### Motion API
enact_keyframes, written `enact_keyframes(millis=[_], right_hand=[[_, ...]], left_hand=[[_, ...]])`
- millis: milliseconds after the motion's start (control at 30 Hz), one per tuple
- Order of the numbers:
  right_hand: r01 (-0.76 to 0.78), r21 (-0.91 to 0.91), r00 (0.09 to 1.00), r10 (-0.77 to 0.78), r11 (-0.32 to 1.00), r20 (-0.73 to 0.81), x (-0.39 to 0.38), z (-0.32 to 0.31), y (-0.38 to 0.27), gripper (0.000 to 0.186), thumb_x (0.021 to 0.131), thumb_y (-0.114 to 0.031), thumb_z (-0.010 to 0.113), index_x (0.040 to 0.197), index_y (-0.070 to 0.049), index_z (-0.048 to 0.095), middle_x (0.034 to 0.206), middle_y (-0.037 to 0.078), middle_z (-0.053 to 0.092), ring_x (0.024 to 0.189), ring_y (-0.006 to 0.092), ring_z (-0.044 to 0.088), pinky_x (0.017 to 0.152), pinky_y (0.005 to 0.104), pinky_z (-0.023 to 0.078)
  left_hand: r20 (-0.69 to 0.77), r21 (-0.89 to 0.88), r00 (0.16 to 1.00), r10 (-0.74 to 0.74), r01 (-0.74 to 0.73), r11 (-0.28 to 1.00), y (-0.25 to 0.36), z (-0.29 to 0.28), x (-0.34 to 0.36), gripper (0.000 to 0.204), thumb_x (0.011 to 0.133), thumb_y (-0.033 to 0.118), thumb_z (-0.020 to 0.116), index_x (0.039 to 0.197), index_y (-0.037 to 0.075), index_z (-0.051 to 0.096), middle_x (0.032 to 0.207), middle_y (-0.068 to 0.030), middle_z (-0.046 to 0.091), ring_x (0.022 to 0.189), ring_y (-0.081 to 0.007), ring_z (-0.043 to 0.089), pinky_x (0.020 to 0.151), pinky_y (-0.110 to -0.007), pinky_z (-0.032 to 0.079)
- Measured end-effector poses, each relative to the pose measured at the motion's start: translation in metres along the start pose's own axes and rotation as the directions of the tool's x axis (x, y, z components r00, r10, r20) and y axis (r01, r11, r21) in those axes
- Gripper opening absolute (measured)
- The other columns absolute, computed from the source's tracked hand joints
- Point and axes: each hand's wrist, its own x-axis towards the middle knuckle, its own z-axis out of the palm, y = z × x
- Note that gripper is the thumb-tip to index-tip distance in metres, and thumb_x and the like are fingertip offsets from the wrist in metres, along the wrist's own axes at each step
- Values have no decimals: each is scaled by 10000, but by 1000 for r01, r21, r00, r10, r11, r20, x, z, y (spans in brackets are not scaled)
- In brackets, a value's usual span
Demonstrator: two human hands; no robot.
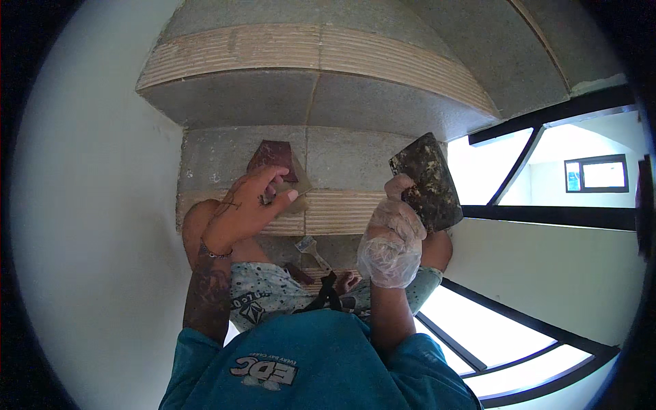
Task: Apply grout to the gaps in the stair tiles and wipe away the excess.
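Observation:
My left hand [249, 208] is bare, its fingers partly curled and the thumb apart from them. Its fingertips lie over a folded dark red sheet [275, 154] with a tan side, which looks like sandpaper, on the grey stair tread [219, 157]. A clear plastic glove covers my right hand [394, 236]. That hand is closed on a dark, flat rectangular piece [430, 181] with pale blotches, held tilted above the right end of the tread. The thumb presses on its near face, while most of the fingers behind are hidden.
A small paintbrush [313, 253] lies on the step below, between my legs. Beside it is a dark reddish piece [298, 273]. Ribbed beige nosing [239, 46] edges the step above. A white wall [96, 205] bounds the left; a black metal railing [547, 215] runs along the right.

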Motion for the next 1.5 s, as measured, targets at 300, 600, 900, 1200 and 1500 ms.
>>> enact_keyframes(millis=[300, 600, 900, 1200, 1500], right_hand=[[-18, -128, 994, 31, 992, 106, -9, -3, -17, 100, 926, -165, 391, 847, -137, 446, 461, -44, 441, 355, 47, 394, 385, 213, 331], [-175, -189, 945, 218, 966, 242, -7, -6, -7, 175, 922, -243, 384, 811, -132, 462, 465, -16, 512, 349, 77, 454, 412, 251, 355], [-225, -276, 916, 299, 935, 266, -7, -8, -8, 207, 915, -291, 413, 814, -115, 455, 503, 56, 594, 339, 137, 474, 371, 303, 341], [59, -770, 996, -88, 635, 3, -5, -8, -23, 148, 928, -249, 470, 905, -105, 493, 589, 10, 553, 548, 119, 558, 525, 266, 456], [-221, -298, 871, -325, -929, 368, 38, -79, -122, 372, 786, -273, 682, 972, 31, 576, 788, 196, 615, 721, 360, 581, 671, 411, 457]], left_hand=[[6, 0, 1000, 28, -28, 1000, -4, 2, 0, 435, 793, 270, 668, 1107, -2, 539, 911, -125, 586, 754, -196, 560, 676, -315, 464], [-5, 16, 1000, 2, -2, 1000, 2, 0, -1, 403, 799, 249, 665, 1106, 16, 546, 893, -104, 579, 732, -187, 558, 671, -310, 463], [-11, 22, 1000, 22, -22, 1000, 2, 1, -1, 393, 798, 236, 667, 1106, 24, 544, 890, -96, 572, 736, -185, 557, 661, -309, 464], [-63, 62, 997, 39, -35, 997, 2, -3, -7, 400, 795, 256, 671, 1096, 22, 552, 891, -104, 588, 734, -183, 555, 665, -308, 464], [18, -4, 1000, -25, 25, 1000, -3, 1, -6, 443, 806, 310, 652, 1112, 11, 537, 914, -125, 594, 756, -216, 562, 681, -332, 466]])
